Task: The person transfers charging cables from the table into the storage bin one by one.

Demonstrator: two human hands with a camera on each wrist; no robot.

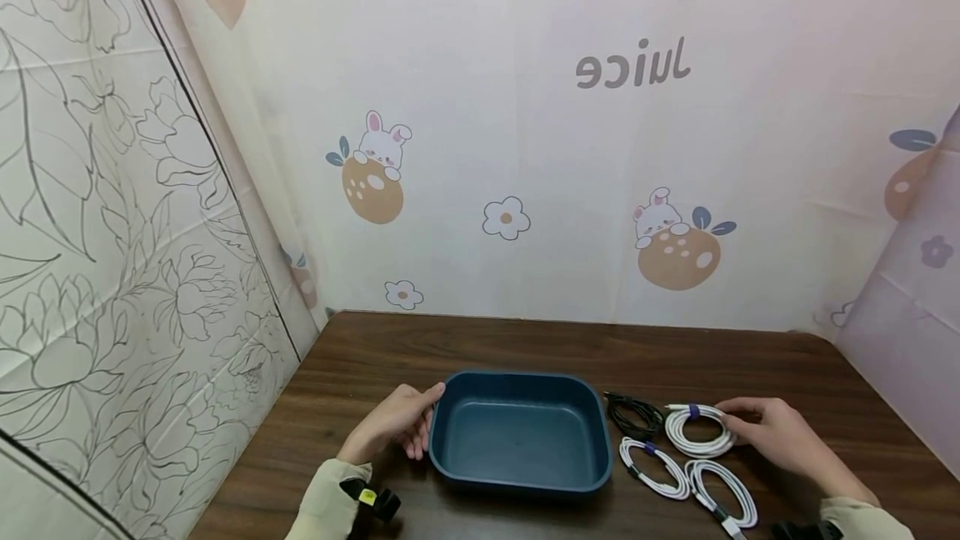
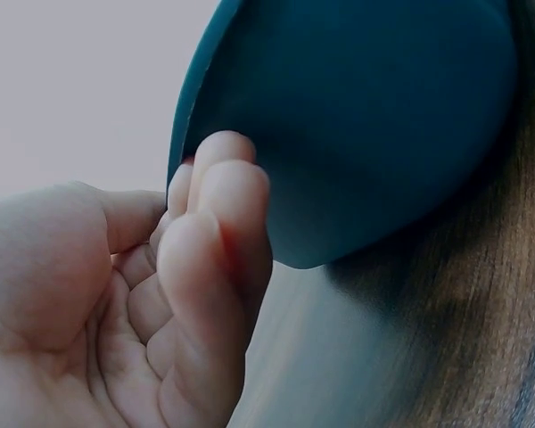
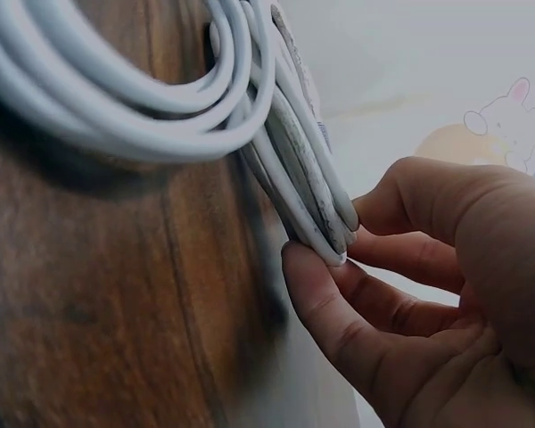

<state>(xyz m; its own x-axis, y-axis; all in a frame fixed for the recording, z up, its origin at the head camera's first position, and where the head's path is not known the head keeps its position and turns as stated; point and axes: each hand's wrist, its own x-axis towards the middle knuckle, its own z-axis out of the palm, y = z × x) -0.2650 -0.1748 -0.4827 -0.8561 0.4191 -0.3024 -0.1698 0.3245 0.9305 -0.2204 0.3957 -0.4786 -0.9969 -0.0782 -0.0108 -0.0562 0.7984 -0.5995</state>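
Observation:
A dark blue rectangular tray (image 1: 519, 432) stands on the wooden table, its inside bare. My left hand (image 1: 399, 423) holds the tray's left rim, thumb at the edge and fingers curled against the outer wall, as the left wrist view also shows. To the tray's right lie several coiled cables. My right hand (image 1: 780, 440) pinches the right side of the upper white cable coil (image 1: 699, 450), which has a purple tie; in the right wrist view thumb and fingertips (image 3: 310, 276) grip its loops. Nearby are a black cable coil (image 1: 636, 418) and two more white coils, one left (image 1: 667, 486) and one lower right (image 1: 738, 490).
The dark wooden table (image 1: 480, 340) meets a printed curtain (image 1: 517, 148) at its back edge. A flower-patterned panel (image 1: 112, 290) hangs at the left, and more curtain (image 1: 915, 332) borders the right side. Dark wrist devices (image 1: 371, 498) sit by both sleeves.

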